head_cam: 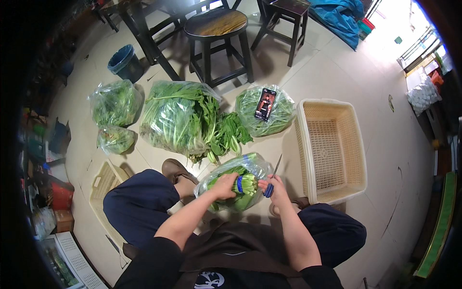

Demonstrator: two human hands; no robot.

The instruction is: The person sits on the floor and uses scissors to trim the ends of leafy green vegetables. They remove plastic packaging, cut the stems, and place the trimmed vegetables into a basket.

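My left hand (224,186) grips a bundle of leafy greens (249,185), whose pale cut stems face right and are bound by a blue band (239,184). That bundle lies at the mouth of a clear plastic bag (213,177) with more banded greens inside. Just right of the stem ends, my right hand (277,191) holds a pair of scissors (277,167). Their blue handle sits in the palm and the blades point away from me. Some of the fingers reach toward the stems; whether they touch is unclear.
Beyond lie a large bag of greens (173,119), loose leaves (231,132), two smaller bags at left, and a bag (249,124) with a phone (266,104) on top. Stacked plastic baskets (357,144) stand right; another basket (97,191) is left. A stool (216,23) and bin (126,65) stand behind.
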